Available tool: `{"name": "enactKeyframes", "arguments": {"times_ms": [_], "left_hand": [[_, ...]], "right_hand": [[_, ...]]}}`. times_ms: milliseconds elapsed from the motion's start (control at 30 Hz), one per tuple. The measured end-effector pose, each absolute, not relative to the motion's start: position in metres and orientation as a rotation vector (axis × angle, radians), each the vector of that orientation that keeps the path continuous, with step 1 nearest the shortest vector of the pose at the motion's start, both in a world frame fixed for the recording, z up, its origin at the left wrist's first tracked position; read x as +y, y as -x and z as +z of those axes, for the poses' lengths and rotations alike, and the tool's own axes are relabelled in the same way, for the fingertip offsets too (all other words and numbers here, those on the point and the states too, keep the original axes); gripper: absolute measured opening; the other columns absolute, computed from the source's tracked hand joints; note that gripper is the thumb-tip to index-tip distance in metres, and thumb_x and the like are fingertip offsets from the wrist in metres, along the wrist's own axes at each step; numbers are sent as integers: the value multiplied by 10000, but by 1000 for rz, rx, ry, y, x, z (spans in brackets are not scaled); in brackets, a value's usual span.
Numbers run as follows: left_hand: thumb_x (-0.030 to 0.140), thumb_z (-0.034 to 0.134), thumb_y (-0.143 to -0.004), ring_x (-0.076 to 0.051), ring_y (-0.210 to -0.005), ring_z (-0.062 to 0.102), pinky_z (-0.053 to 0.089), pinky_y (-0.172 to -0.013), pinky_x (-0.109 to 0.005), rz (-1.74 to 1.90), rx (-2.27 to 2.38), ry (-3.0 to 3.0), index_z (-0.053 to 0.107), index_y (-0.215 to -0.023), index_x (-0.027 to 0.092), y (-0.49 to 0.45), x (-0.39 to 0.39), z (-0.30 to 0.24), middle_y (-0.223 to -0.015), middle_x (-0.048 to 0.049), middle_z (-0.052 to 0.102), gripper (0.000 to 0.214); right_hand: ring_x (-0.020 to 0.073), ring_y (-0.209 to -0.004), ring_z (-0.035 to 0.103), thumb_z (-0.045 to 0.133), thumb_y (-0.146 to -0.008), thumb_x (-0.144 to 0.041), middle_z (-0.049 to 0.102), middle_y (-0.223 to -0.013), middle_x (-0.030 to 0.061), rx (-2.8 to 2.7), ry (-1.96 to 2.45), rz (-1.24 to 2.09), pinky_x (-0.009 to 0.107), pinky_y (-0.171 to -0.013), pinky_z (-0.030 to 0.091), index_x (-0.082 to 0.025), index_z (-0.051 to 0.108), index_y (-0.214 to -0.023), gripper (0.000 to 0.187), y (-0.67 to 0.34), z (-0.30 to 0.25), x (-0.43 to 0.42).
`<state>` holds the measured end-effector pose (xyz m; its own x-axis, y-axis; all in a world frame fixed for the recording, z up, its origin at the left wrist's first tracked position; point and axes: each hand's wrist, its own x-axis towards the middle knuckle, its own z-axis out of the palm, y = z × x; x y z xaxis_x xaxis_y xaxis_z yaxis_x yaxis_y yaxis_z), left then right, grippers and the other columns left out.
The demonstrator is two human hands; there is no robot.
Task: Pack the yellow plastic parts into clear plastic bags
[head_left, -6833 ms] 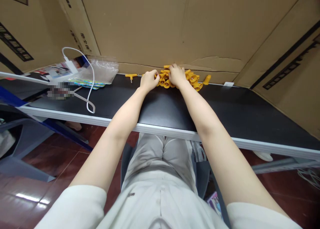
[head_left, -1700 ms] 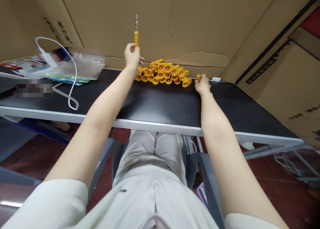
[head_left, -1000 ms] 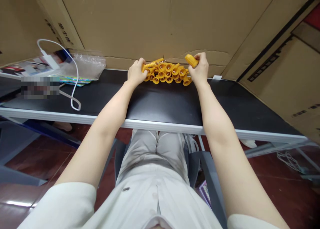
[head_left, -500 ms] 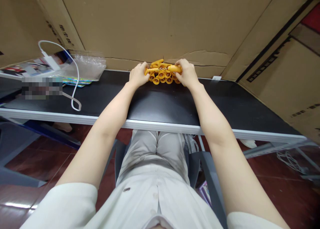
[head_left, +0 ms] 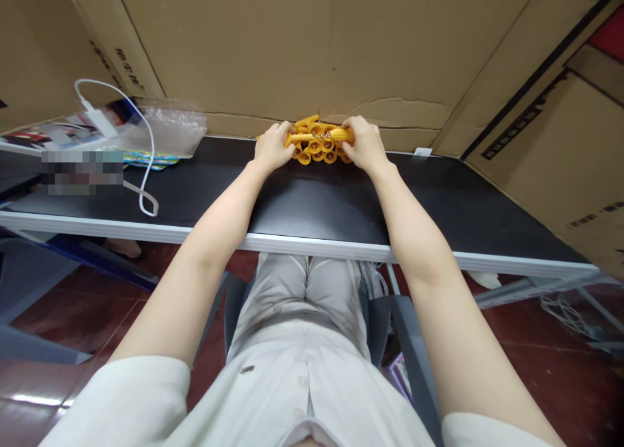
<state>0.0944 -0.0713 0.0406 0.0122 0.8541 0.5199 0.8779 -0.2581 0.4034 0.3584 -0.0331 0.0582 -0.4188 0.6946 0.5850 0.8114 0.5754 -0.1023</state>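
Observation:
At the back of the black tabletop lies a cluster of yellow plastic pieces (head_left: 316,154) with round, cup-like open ends facing me. Across its top runs a yellow ribbed piece (head_left: 303,137), with small shiny metal bits near its middle. My left hand (head_left: 274,147) is closed on the left end of this ribbed piece, thumb toward me. On the right, my right hand (head_left: 364,141) grips the other end, fingers curled over it. Both hands partly cover the cluster, so its outer ends are hidden.
Brown cardboard (head_left: 273,51) stands as a wall right behind the hands. To the left are a clear plastic bag (head_left: 175,132), a white cable (head_left: 152,141) and flat printed packets (head_left: 151,159). A small white tag (head_left: 422,152) sits at the back edge.
My left hand has shifted slightly to the right, nearer my right hand. The right hand has barely moved, and the yellow cluster stays in place.

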Motion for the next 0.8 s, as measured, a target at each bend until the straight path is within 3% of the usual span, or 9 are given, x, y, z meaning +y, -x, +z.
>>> {"name": "enactKeyframes", "arguments": {"times_ms": [333,800], "left_hand": [[250,619,-866,-428,-1324,686,530,-1145,-573,-1015,-1942,2165,706,-1398,322,-98,-74,43,-1408,-146,717,544],[257,603,-893,-446,-1295,689,505,-1129,-578,-926,-1982,2185,693,-1424,283,-110,-87,50,-1257,-165,765,539]], "right_hand": [[427,-1376,619,564,-915,-171,697,-1421,165,-2239,1180,-302,682,-1188,469,-248,674,-1283,393,-358,63,-39],[384,-1381,677,625,-946,-175,674,-1508,174,-2313,1089,-176,587,-1201,515,-214,712,-1410,473,-343,58,-46]]}}
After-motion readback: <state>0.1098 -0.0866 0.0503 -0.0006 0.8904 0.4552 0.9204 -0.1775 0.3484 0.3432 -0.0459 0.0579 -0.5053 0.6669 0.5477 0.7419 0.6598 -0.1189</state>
